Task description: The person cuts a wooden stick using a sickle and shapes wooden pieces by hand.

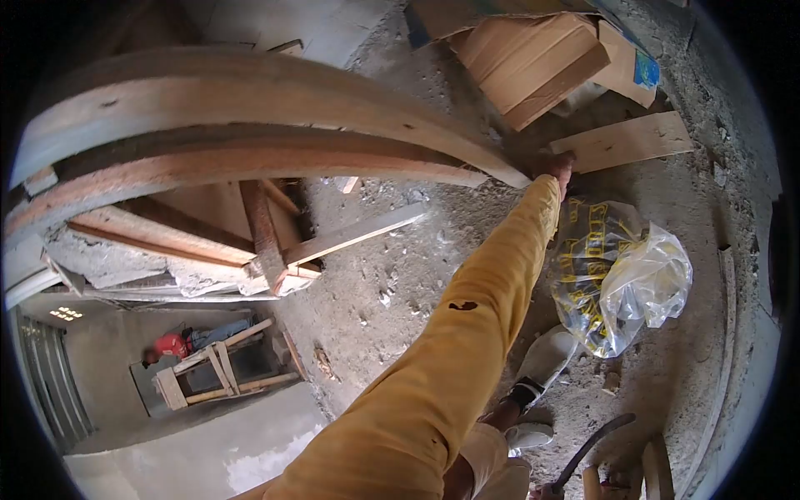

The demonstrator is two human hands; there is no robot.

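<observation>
My left hand (560, 169), at the end of a long yellow sleeve, reaches far out over the floor. Its fingers are closed at the near end of a short flat wooden board (629, 142). Close beside that hand end two long wooden beams (275, 87), which run in from the left. At the bottom edge only a small part of my right hand (546, 492) shows, closed around the lower end of a dark curved bar (596, 446). The rest of that hand is cut off by the frame.
A clear plastic bag with yellow print (617, 275) lies right of my sleeve, by my shoe (547, 358). Folded cardboard (533, 67) is at the top. Nailed timber (267, 237) stands left on the rubble-strewn floor. Another person in red (172, 345) is beside a wooden trestle (221, 367).
</observation>
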